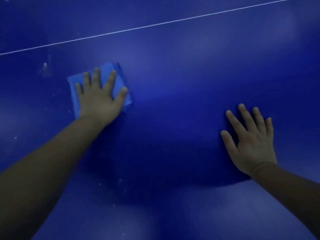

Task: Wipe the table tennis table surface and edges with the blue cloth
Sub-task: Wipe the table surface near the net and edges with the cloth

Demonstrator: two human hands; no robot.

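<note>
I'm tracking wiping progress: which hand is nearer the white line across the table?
Left. The left hand presses the cloth a little below the white line; the right hand rests flat on the table, much farther from it.

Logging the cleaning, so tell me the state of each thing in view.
Cloth: folded, flat on the table under the left hand.
Left hand: fingers spread, pressing the cloth.
Right hand: flat on the bare table, holding nothing.
Table: pale specks left of the cloth.

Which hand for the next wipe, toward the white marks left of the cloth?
Left. The left hand presses flat on the cloth, and the white marks lie just beside it. The right hand rests bare on the table, farther away.
</note>
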